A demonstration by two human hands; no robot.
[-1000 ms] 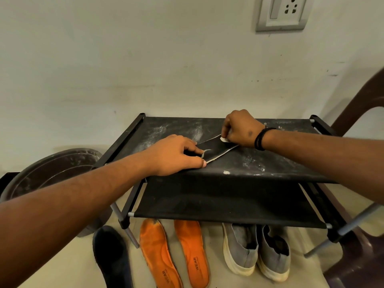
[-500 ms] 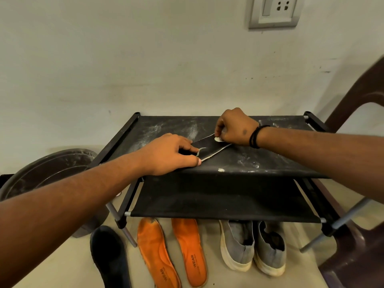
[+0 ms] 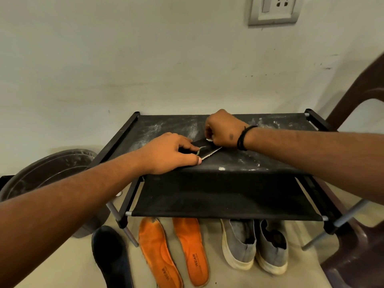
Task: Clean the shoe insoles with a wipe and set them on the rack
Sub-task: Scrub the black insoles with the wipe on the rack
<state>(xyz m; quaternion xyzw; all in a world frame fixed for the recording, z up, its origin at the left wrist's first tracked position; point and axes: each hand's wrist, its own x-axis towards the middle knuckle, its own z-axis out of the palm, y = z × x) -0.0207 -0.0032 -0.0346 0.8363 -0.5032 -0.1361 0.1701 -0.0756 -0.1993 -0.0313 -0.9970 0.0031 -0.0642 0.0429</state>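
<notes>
A black insole (image 3: 204,150) with a pale edge lies on the dusty top shelf of the black fabric rack (image 3: 259,161). My left hand (image 3: 166,154) holds its near end down, thumb and fingers curled on it. My right hand (image 3: 224,129) grips a small white wipe (image 3: 208,139) pressed on the insole's far end. Two orange insoles (image 3: 158,252) (image 3: 191,250) and another black insole (image 3: 112,256) lie on the floor in front of the rack.
A pair of grey slip-on shoes (image 3: 255,246) stands on the floor under the rack's lower shelf. A dark round basin (image 3: 41,175) sits at the left, a brown plastic chair (image 3: 357,235) at the right. The wall with a socket (image 3: 274,9) is close behind.
My right hand with the wipe has slid a little to the left along the insole, toward my left hand. The left hand has kept its hold.
</notes>
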